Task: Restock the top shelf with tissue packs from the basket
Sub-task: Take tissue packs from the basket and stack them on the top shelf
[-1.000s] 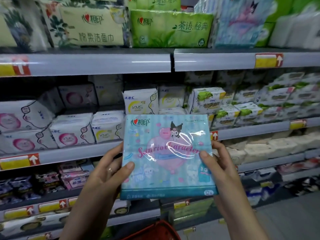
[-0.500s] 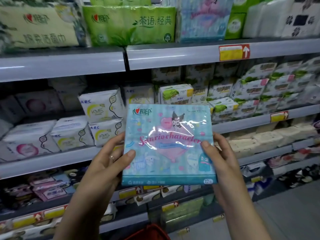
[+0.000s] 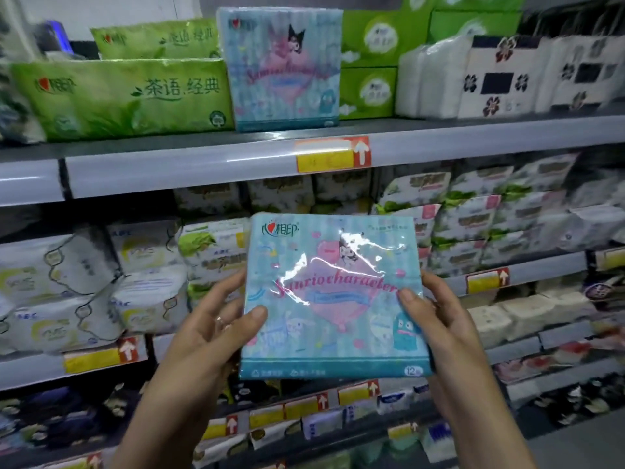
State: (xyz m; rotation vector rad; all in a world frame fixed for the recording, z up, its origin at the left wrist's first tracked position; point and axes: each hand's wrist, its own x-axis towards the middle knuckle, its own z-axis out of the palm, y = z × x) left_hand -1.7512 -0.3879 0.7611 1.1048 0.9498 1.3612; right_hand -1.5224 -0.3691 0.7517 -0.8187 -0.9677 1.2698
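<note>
I hold a light-blue tissue pack with pink cartoon print upright in front of me, below the top shelf. My left hand grips its left edge, thumb on the front. My right hand grips its right edge the same way. An identical blue tissue pack stands on the top shelf, straight above the held one. The basket is out of view.
Green tissue packs lie left of the shelved blue pack, green boxes and white packs to its right. Lower shelves are packed with white and green pad packets. Yellow-and-red price tags line the shelf edges.
The view has tilted up and moved right, bringing the top shelf and its blue pack into sight. Both hands keep the same grip on the pack, and the red basket has left the frame.
</note>
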